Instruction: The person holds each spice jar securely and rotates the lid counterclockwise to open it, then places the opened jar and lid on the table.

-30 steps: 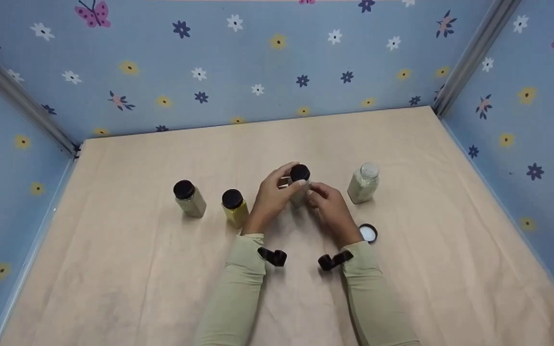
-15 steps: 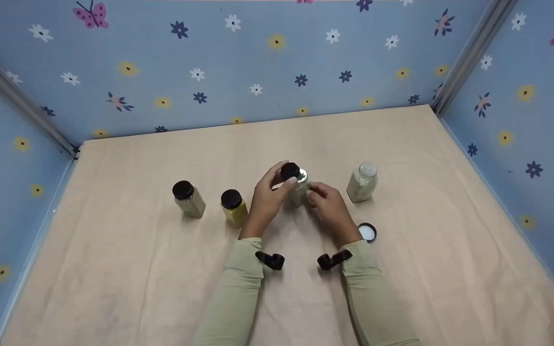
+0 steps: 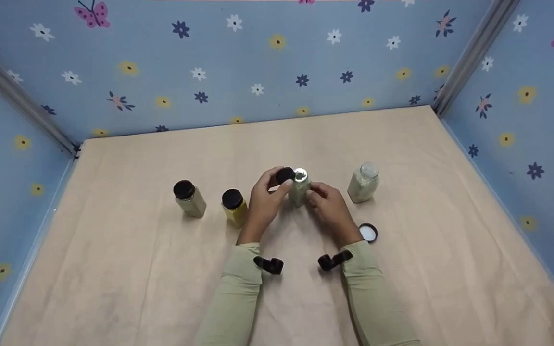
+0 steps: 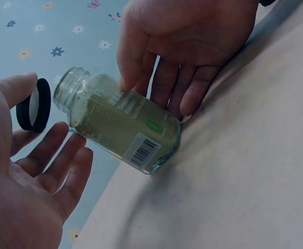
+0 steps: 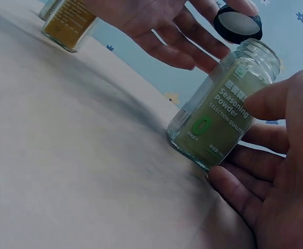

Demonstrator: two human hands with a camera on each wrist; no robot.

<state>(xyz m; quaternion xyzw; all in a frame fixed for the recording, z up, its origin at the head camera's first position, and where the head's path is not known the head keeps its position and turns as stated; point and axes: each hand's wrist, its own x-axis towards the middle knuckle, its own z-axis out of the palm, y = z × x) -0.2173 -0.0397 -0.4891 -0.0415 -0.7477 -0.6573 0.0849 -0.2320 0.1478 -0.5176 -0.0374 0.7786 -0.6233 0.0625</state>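
My left hand [image 3: 265, 201] pinches a black screw lid [image 3: 285, 175] between thumb and fingers, just left of the mouth of a glass seasoning jar [image 3: 299, 193]. The left wrist view shows the lid [image 4: 43, 106] on edge, apart from the bare threaded neck. Green powder fills much of this jar, whose label [image 5: 229, 104] reads "Seasoning Powder". My right hand [image 3: 333, 207] holds the jar upright by its right side, thumb on the label and fingers behind. To the right stands another lidless jar [image 3: 363, 183] of pale green contents.
A black-lidded jar [image 3: 193, 204] of greenish powder stands at the left. Close by my left wrist is a black-lidded jar [image 3: 236, 214] with yellow contents. A loose lid [image 3: 368, 233], white inside up, lies by my right wrist. Patterned blue walls [image 3: 277, 62] border the cloth-covered table [image 3: 113, 240].
The black lid has come off the middle jar. My left hand has carried it a little left and down, baring the jar's mouth. My right hand stays on the jar.
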